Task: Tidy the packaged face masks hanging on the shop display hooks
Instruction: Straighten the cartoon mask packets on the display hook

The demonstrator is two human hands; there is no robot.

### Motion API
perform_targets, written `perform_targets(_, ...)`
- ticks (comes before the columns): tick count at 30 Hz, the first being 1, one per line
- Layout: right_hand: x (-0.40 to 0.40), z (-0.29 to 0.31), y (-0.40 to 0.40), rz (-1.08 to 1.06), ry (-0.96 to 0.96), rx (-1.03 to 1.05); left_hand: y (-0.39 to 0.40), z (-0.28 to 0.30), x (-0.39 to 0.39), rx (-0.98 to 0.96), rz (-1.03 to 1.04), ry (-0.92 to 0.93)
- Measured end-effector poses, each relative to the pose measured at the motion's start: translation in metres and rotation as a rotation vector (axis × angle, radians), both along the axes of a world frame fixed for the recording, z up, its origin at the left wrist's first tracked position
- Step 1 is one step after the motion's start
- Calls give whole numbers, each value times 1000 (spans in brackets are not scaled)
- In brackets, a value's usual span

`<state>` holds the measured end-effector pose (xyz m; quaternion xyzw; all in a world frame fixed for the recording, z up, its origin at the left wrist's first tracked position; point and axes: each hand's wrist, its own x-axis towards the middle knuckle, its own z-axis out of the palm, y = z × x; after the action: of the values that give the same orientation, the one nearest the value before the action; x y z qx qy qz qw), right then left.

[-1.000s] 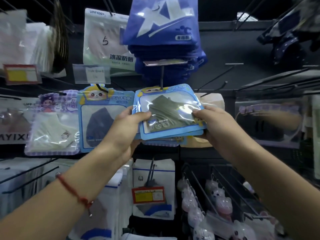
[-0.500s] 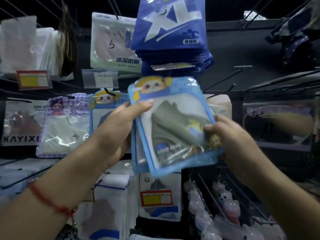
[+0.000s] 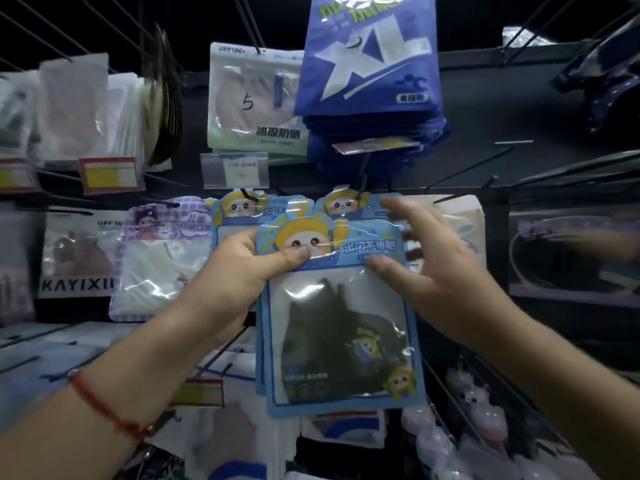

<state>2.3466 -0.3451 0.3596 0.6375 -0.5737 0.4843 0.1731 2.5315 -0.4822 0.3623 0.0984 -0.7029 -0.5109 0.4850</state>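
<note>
A light-blue cartoon mask pack (image 3: 341, 327) with a dark mask inside hangs upright in front of the display. My left hand (image 3: 239, 271) grips its top left corner, thumb pressed on the yellow cartoon face. My right hand (image 3: 426, 265) hovers at the pack's upper right with fingers spread and blurred, its thumb near the pack's top edge; contact is unclear. Two matching blue packs hang on hooks just behind, one at left (image 3: 239, 209), one at right (image 3: 349, 202).
A thick stack of dark-blue XL packs (image 3: 370, 64) hangs above. A pale green pack marked 5 (image 3: 252, 102), a purple cartoon pack (image 3: 159, 268) and a KAYIXII pack (image 3: 76, 258) hang to the left. Bare black hooks (image 3: 467, 174) jut out at right; pink trinkets (image 3: 478, 403) hang below.
The pack swung from lying flat to hanging upright. My left hand shifted to its top corner. My right hand let go of its right edge and rose, fingers spreading.
</note>
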Motion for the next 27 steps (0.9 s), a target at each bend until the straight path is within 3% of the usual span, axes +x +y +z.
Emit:
perform_targets(3,20,21,-10,-111,233,15,-5,-1,10,-23,-4,3)
perform_targets(9,39,35,-24,-176,224,144,-28,6,44,-8,-9,-160)
perform_targets(14,57,39,-31,-324,294,209,-43,16,64,-183,105,-229)
perform_targets(18,72,41,-42,-379,401,160,-57,20,76,-284,126,-196)
perform_targets(23,83,44,-57,-419,476,65,-79,17,92,-469,295,-140)
perform_targets(27,92,44,-71,-423,530,108,-89,9,96,-563,305,-103)
